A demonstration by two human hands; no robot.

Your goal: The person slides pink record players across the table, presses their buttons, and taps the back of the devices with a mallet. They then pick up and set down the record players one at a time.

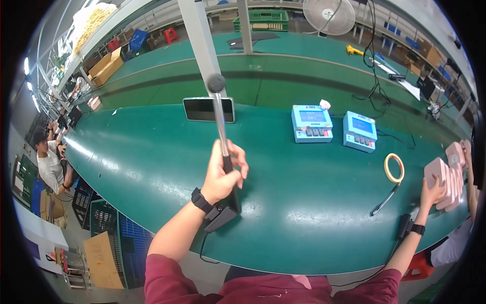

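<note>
My left hand (223, 175) is closed around the black grip of a metal rod with a round black head (216, 82), held up over the middle of the table. The exact kind of this tool cannot be made out. Behind it a dark-screened tablet-like device (195, 109) stands on the table. At the right, my right hand (434, 192) grips the near end of a row of pale pink boxes (436, 171). Its fingers partly cover the front box. To the left of these boxes lie a roll of yellowish tape (387, 167) and a dark pen (386, 198).
Two light-blue devices with screens (312, 133) stand on the green table (283, 248). Another person's arm (472, 177) is beside the pink boxes. A white post (195, 30) rises behind the tablet. A person (50, 164) sits far left, near black crates (104, 218).
</note>
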